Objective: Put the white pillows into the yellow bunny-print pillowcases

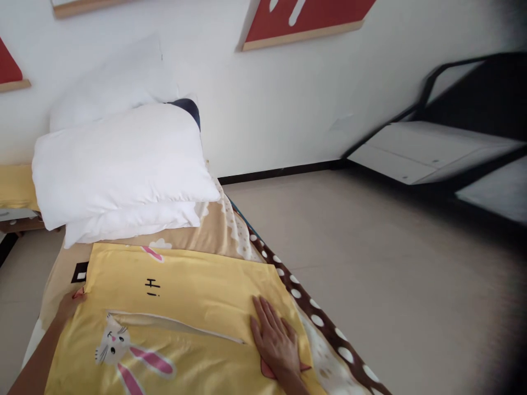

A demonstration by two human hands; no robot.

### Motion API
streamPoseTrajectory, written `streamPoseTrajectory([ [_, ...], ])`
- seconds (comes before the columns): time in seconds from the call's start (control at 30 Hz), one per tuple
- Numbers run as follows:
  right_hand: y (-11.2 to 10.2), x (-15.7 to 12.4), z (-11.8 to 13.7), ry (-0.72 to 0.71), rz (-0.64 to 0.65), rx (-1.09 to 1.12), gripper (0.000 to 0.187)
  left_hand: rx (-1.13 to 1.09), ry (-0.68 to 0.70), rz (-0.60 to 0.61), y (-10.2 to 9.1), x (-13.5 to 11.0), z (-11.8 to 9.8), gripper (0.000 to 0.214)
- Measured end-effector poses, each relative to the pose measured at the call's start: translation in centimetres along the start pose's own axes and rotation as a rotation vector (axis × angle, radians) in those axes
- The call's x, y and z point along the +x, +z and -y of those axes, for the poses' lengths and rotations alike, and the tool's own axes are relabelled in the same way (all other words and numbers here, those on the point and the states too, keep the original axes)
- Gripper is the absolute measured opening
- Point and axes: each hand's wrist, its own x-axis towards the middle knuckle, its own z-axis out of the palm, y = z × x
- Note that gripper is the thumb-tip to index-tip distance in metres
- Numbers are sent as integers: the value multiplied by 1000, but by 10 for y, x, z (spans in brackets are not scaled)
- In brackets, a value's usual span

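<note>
Across the near part of the bed (212, 230) lies the yellow pillowcase (206, 274), its rabbit print (113, 343) showing and a long slit (144, 318) gaping over it. My left grip (72, 304) pinches its left edge, just beside a dark square patch (78, 272); my right grip (276, 340) rests flat on the fabric near the right edge, fingers extended. Beyond, white pillows (127, 164) fill the head of the bed, something dark blue (191, 109) poking out behind. To the right run a brown polka-dot cloth (307, 299), pale floor (370, 263) and, well apart, a blurred black frame (486, 99) with white panels (436, 151)
</note>
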Motion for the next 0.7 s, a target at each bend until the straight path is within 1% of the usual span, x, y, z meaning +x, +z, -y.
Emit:
streamPoseTrajectory([
  [0.07, -1, 1, 1, 2, 3, -4, 61, 40, 18, -46, 0, -3, 5, 36],
  [0.13, -2, 1, 1, 7, 1, -6, 61, 118, 18, -121, 4, -7, 6, 45],
  [0.27, -1, 1, 0, -6, -20, -12, 61, 306, -2, -289, 16, -7, 2, 47],
  [0.33, 0, 1, -1, 1, -21, -15, 61, 368, -2, -334, 20, -5, -4, 50],
  [0.4, 0, 0, -1, 15, -20, -10, 61, 398, -27, -446, 25, -8, -14, 51],
  [0.43, 0, -1, 0, 21, -21, -4, 61, 403, -10, -508, 31, -13, -19, 50],
  [0.47, 0, -1, 0, 26, -21, 3, 61, 411, 56, -559, 40, -21, -24, 48],
  [0.5, -1, -1, 1, 30, -22, 8, 61, 429, 182, -587, 53, -33, -28, 47],
  [0.53, -1, -1, 1, 33, -19, 12, 61, 457, 369, -576, 69, -47, -30, 46],
  [0.6, -2, 0, 2, 38, 0, 13, 61, 521, 841, -472, 109, -77, -30, 46],
  [0.67, -3, 0, 2, 46, 20, 13, 61, 583, 1302, -383, 148, -103, -19, 58],
  [0.7, -3, 0, 2, 49, 25, 14, 61, 609, 1404, -421, 162, -111, -11, 67],
])
